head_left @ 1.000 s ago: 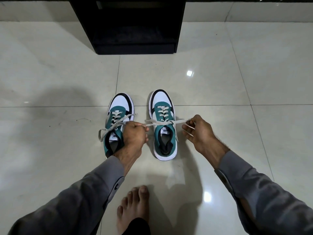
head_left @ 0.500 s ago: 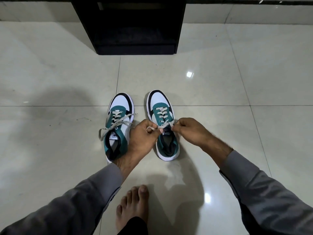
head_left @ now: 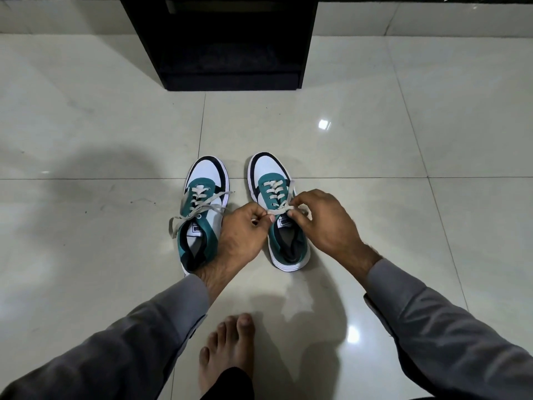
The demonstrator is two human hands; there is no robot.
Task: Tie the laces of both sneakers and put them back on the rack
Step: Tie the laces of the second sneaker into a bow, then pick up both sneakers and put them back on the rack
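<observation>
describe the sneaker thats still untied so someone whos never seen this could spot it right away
In front of the black rack, two teal-and-white sneakers stand side by side on the tiled floor. It is the left sneaker: no hand works it, and its laces trail loose over its sides.

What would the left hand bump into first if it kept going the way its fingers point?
Probably the right hand. The left hand points sideways across the right sneaker, pinching its lace; the other hand's fingertips sit just across that lace.

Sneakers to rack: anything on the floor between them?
No. The head view shows bare tile floor between the two sneakers and the black rack.
</observation>
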